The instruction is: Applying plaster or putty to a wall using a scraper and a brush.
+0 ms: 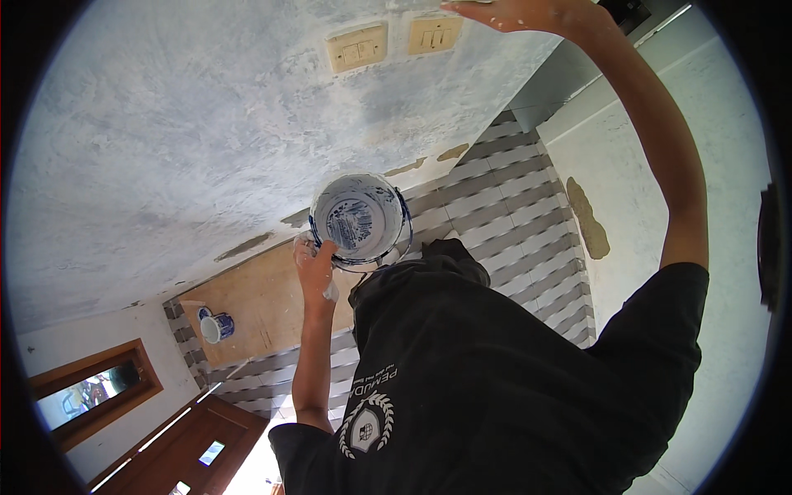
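Note:
My left hand (pixel 315 268) grips the rim of a white plastic bucket (pixel 355 216) with a blue-edged rim and wire handle. Inside, the bucket is smeared with pale residue, and dark blue patches show on its bottom. White paste marks my left fingers and wrist. My right hand (pixel 528 15) is raised at the top edge, close to the wall (pixel 206 140) just above the light switches. A stretched digit with white specks shows there; the other fingers are cut off, so whatever it holds is out of sight. The wall has a patchy grey-white coating.
Two cream switch plates, a left one (pixel 357 48) and a right one (pixel 435 34), sit on the wall. A tan board (pixel 256 305) lies on the patterned tile floor (pixel 511 223), bearing a small white-and-blue pail (pixel 217 327). A brown door (pixel 194 445) stands lower left.

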`<state>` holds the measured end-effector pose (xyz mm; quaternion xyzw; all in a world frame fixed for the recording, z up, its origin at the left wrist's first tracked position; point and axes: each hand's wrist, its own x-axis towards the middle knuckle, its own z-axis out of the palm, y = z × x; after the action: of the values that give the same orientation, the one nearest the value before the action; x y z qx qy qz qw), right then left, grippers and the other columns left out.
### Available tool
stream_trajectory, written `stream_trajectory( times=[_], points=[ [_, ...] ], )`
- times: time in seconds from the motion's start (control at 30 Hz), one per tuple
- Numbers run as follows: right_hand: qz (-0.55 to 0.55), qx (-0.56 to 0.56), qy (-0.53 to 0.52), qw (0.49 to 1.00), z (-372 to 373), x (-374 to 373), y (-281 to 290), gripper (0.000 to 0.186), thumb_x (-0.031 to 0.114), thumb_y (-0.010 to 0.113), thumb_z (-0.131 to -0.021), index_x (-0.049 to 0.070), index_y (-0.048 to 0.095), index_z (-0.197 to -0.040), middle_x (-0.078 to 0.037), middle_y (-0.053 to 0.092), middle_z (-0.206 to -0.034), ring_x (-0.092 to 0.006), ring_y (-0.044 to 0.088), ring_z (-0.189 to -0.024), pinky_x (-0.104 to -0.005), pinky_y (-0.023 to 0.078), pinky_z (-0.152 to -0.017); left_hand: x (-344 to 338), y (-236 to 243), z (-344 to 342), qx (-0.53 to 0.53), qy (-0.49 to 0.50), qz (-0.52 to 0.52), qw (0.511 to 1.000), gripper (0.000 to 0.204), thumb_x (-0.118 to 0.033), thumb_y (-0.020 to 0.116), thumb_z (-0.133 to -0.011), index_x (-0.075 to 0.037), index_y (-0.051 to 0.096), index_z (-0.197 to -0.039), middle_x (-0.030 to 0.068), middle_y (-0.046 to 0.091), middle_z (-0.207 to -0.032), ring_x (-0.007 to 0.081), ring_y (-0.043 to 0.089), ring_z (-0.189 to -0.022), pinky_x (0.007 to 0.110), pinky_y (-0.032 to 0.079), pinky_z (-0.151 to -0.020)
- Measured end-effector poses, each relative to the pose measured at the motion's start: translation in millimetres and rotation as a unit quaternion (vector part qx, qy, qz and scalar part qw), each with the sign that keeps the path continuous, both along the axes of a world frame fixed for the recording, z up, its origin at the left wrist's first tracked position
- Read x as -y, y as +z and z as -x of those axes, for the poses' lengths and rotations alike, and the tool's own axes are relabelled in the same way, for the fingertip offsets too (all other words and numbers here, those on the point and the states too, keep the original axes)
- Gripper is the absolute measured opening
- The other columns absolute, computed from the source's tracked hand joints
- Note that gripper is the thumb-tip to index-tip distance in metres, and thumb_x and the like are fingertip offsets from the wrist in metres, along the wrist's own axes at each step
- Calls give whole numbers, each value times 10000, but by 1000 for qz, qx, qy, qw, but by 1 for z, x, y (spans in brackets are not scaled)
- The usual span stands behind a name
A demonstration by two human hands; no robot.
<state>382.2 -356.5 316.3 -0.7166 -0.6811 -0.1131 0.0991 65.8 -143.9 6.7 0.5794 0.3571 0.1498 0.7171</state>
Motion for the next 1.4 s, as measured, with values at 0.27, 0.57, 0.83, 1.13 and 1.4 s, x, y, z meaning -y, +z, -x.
stream_trajectory(
  times=[0.27,0.57,0.83,1.13,1.4],
  points=[
    [-15,60,-23,998,10,4,-1,132,118,673,-740,25,695,-830,-138,671,-736,-283,638,-654,-358,481,-603,5,2,1,-4,-4,20,1000,195,-25,619,-716,-21,539,-894,17,564,-781,81,485,-647,223,379,-571],
    [-27,78,-21,996,10,-2,4,109,134,659,-730,36,663,-778,-137,624,-669,-303,604,-615,-376,455,-577,11,3,1,17,10,14,1000,181,-14,613,-719,-18,539,-885,19,573,-786,68,485,-625,212,374,-535],
    [-2,97,-35,995,14,1,4,120,140,667,-730,32,668,-781,-126,638,-669,-281,608,-589,-370,454,-549,12,1,1,3,5,36,999,176,-15,615,-721,-23,532,-875,16,573,-768,68,483,-597,210,373,-524],
    [-38,144,24,989,1,-5,-21,129,157,664,-752,39,668,-802,-112,653,-690,-260,621,-607,-357,480,-552,11,-5,4,12,-5,29,1000,180,-1,614,-716,-25,537,-877,13,573,-776,66,481,-606,217,375,-525],
    [-68,93,-8,993,-8,8,-15,161,135,716,-741,16,707,-848,-122,702,-810,-250,676,-704,-349,522,-605,13,-5,1,35,-4,13,999,194,-9,619,-708,-23,537,-884,18,568,-777,67,484,-622,210,366,-528]
  ],
)
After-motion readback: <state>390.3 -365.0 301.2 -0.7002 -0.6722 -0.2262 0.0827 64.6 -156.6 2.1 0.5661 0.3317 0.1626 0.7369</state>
